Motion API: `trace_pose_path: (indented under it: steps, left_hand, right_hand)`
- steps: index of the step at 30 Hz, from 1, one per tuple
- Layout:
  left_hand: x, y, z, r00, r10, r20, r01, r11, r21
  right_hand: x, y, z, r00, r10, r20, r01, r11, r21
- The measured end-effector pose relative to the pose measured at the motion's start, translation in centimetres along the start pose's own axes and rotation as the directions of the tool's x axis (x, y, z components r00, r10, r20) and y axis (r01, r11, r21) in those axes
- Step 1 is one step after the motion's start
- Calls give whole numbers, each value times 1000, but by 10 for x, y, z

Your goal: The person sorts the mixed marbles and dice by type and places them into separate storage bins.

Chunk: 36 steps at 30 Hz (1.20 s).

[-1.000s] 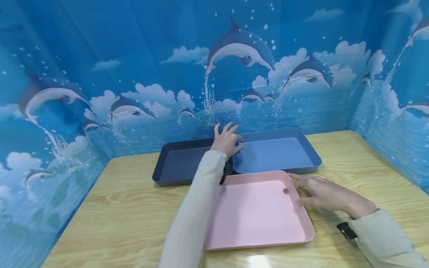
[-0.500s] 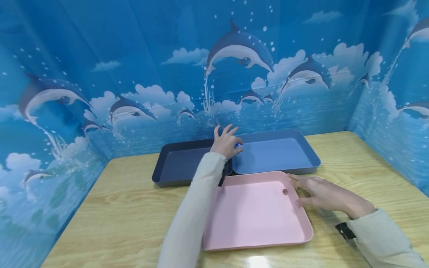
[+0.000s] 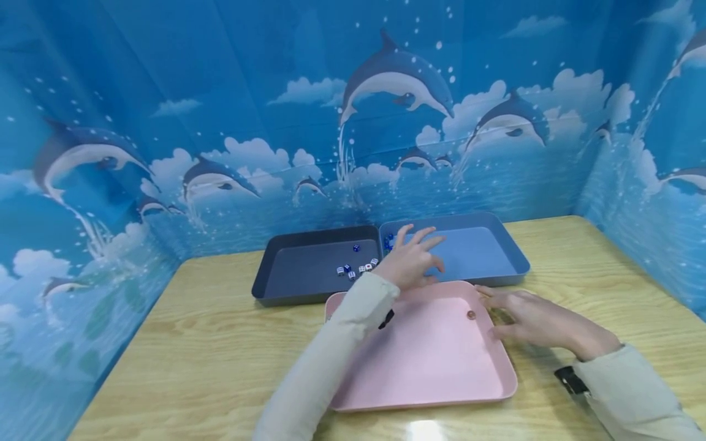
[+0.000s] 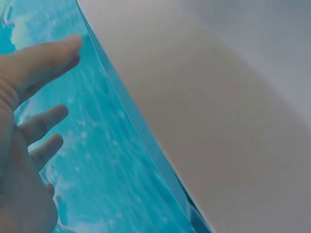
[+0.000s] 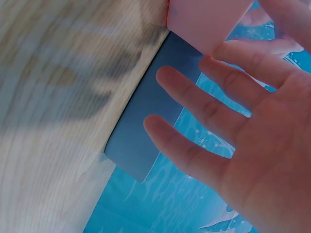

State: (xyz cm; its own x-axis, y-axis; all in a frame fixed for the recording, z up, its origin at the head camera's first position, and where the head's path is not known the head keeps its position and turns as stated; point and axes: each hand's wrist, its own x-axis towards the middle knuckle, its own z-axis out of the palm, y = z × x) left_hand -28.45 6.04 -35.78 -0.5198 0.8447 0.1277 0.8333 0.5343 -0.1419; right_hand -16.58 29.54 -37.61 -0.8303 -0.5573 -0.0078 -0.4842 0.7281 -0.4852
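My left hand [image 3: 412,263] hovers over the back edge of the pink tray [image 3: 425,398] and the near part of the blue tray [image 3: 474,248]. Its fingers are spread, and the left wrist view shows nothing held between the visible fingers [image 4: 46,124]. At the pink tray's right wall, my right hand [image 3: 532,318] touches the rim with extended fingers. Inside that tray, near this wall, lies one small brownish-red piece [image 3: 471,315], too small to identify surely. Several blue dice [image 3: 388,241] sit in the blue tray's left end, partly hidden by my left hand.
A dark grey tray [image 3: 292,269] stands left of the blue one, holding several white dice [image 3: 368,267] and blue dice [image 3: 356,248]. All three trays adjoin on the wooden table [image 3: 209,355]. A dolphin-print curtain [image 3: 276,153] hangs close behind them.
My left hand has drawn back toward me and to the right from between the two rear trays, uncovering dice in both. The right hand has stayed at the pink rim.
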Motion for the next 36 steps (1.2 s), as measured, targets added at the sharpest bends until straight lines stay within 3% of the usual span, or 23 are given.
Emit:
trace_pose_path:
  steps: [5, 10, 17, 19, 25, 36]
  left_hand:
    - [3, 16, 4, 998, 64, 16, -64, 998, -4]
    - [6, 28, 10, 996, 87, 23, -87, 996, -1]
    - [9, 42, 16, 994, 98, 43, -102, 991, 87]
    - [9, 46, 19, 993, 104, 52, -108, 992, 65]
    - [11, 51, 23, 988, 149, 50, -146, 988, -54]
    - [10, 52, 26, 985, 158, 71, -157, 987, -28]
  right_hand:
    - [0, 1, 0, 1000, -16, 0, 16, 1000, -15]
    - [1, 1, 0, 1000, -25, -6, 25, 999, -22]
    - [1, 3, 0, 999, -33, -21, 33, 999, -35]
    - [0, 3, 1, 999, -32, -26, 31, 999, -41]
    - [0, 4, 2, 1000, -4, -23, 3, 998, -61]
    - [0, 3, 3, 1000, -4, -24, 2, 998, -69]
